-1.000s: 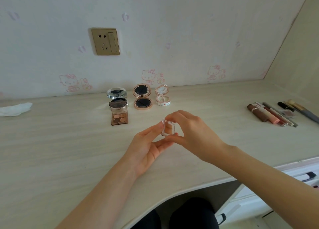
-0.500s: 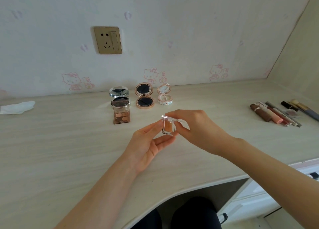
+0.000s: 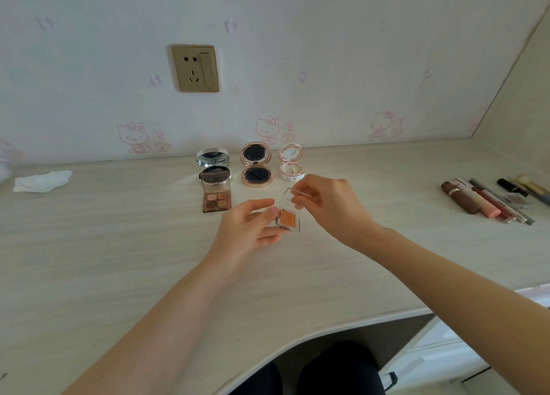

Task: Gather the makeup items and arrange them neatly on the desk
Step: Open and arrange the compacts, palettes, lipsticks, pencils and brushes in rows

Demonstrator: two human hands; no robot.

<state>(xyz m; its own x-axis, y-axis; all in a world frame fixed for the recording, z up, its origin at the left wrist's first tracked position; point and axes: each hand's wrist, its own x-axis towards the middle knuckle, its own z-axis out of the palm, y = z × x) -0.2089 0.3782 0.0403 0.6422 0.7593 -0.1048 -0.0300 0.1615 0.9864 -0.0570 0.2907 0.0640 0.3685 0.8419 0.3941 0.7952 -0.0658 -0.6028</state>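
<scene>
A small clear square compact with an orange pan (image 3: pixel 288 218) is held over the middle of the desk (image 3: pixel 119 260). My left hand (image 3: pixel 248 225) grips its base from the left. My right hand (image 3: pixel 327 205) pinches its clear lid (image 3: pixel 290 194), which is swung up and open. Behind them stand an open brown eyeshadow palette (image 3: pixel 216 198), a silver round compact (image 3: pixel 212 157), an open rose-gold round compact (image 3: pixel 256 168) and a small open white-and-pink compact (image 3: pixel 291 164). Lipsticks, tubes and pencils (image 3: pixel 488 201) lie in a row at the right.
A crumpled white tissue (image 3: pixel 41 181) lies at the far left of the desk. A gold wall socket (image 3: pixel 195 68) sits on the wall above. White drawers (image 3: pixel 446 359) stand under the desk at the right, and my dark-clad knees (image 3: pixel 321 371) are below the curved front edge.
The compact was closed and upright between both hands. My right hand has lifted its lid open, showing the orange pan, and the base now tilts flatter in my left hand.
</scene>
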